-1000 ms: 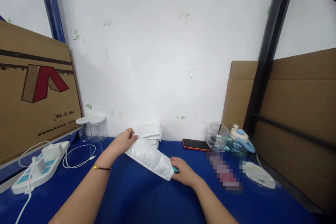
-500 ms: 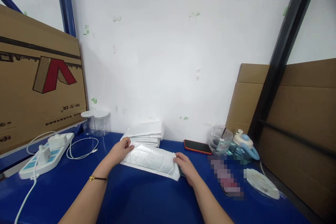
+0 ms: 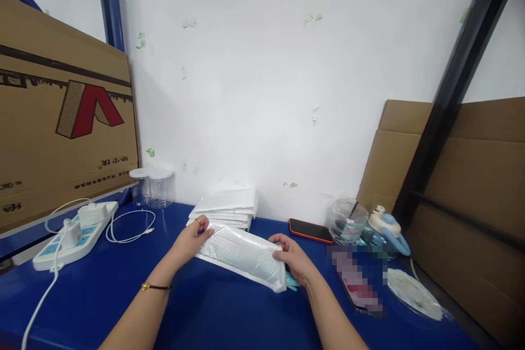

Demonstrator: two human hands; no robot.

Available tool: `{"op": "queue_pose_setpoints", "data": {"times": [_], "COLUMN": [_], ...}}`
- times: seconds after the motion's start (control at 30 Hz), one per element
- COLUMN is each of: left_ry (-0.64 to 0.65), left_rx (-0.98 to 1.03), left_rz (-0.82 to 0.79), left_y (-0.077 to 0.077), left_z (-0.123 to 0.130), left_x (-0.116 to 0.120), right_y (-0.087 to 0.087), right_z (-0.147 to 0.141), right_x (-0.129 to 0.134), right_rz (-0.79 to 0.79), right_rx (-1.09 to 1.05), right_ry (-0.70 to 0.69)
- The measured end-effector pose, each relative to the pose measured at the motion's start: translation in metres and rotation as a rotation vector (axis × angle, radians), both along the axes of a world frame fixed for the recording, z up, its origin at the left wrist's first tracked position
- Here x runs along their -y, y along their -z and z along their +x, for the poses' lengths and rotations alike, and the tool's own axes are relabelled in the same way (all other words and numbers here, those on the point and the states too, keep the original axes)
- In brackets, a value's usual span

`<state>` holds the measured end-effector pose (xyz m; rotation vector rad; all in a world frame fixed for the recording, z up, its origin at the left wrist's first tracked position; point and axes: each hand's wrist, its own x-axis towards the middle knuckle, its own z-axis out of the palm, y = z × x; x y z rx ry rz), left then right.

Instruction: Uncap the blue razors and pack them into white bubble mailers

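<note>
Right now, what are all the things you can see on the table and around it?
mailer: one, white, held over the table between both hands
mailer stack: one pile, white, by the wall behind the hands
jars: two, clear, back left
power strip: one, white, left, with chargers plugged in
cable: one, white, beside the strip
phone: one, black with orange rim, right of the stack
plastic bag: one, clear, right
bottle: one, blue and white, far right
cardboard: brown, on left and right
table: one, blue
left hand: grips the mailer's left end
right hand: grips its right end
</note>
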<state>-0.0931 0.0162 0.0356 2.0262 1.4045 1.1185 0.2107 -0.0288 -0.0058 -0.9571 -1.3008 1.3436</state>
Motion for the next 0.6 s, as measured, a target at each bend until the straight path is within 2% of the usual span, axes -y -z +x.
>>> {"op": "queue_pose_setpoints", "data": {"times": [0.1,0.3,0.6], "left_ry": [-0.027,-0.068,-0.071], "left_rx": [0.006,0.019,0.09], "left_rz": [-0.015,-0.015,-0.055], "left_y": [0.003,0.011,0.019], "left_z": [-0.001,-0.006,-0.008], "left_x": [0.0,-0.003,-0.001], "right_y": [0.001,0.005,0.009], "right_z": [0.003,0.007,0.008], "right_x": [-0.001,-0.007,-0.008], "right_rz": [-0.009,-0.074,-0.102], "right_rx": [0.001,-0.15,-0.196], "right_ry": [0.018,0.106,0.17]}}
